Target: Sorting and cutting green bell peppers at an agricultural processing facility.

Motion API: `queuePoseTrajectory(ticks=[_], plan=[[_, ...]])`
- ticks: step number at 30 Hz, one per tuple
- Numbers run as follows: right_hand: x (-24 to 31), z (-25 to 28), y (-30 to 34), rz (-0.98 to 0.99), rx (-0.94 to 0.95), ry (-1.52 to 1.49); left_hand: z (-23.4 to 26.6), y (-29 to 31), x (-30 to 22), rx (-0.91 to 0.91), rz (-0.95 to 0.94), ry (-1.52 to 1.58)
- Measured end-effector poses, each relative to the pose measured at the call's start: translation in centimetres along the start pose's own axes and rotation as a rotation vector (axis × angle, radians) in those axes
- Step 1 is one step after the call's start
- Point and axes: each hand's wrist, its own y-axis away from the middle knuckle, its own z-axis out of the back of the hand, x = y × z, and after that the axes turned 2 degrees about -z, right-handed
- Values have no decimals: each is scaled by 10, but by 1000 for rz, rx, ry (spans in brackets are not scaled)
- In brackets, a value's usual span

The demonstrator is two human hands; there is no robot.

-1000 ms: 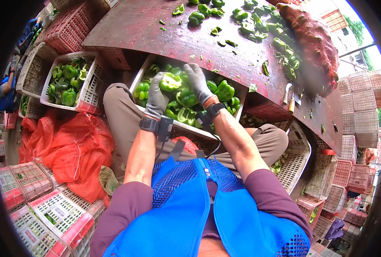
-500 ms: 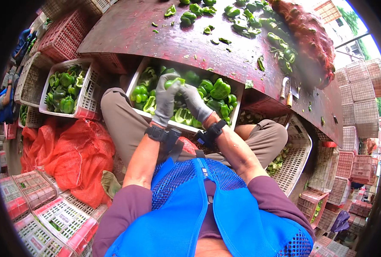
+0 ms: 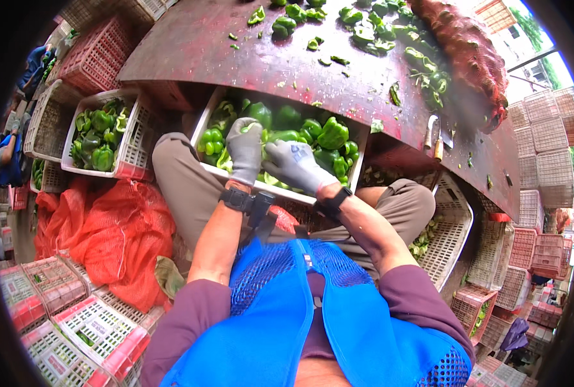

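Both my hands wear grey gloves and work above a white crate (image 3: 204,124) of green bell peppers (image 3: 331,134) between my legs. My left hand (image 3: 244,151) is closed, with a small piece of green pepper (image 3: 247,128) showing at its fingertips. Close beside it on the right, my right hand (image 3: 295,165) lies lower over the peppers, its fingers curled inward. What the right fingers hold, if anything, is hidden by the glove. Whole peppers and cut, open ones lie around both hands.
A dark table (image 3: 235,64) stands beyond the crate, bearing peppers, scraps, a red mesh sack (image 3: 464,55) and a knife (image 3: 429,132). Another pepper crate (image 3: 132,135) stands left, above orange-red mesh bags (image 3: 122,238). A long crate (image 3: 451,238) stands right; stacked crates (image 3: 538,168) rise beyond.
My hands have moved apart. The right hand has turned and come lower over the peppers; the left has shifted only slightly. The green piece between them is now mostly out of sight.
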Motion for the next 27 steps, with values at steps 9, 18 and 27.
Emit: queuePoseTrajectory(ticks=[9,18,27], plan=[[-206,194,130,-748,-273,643,28,-105,74,324,-218,-1272],[-271,195,-77,-562,-59,327,15,-148,109,374,-183,-1278],[-339,75,-462,-526,-247,411,-2,-208,123,379,-249,-1223]])
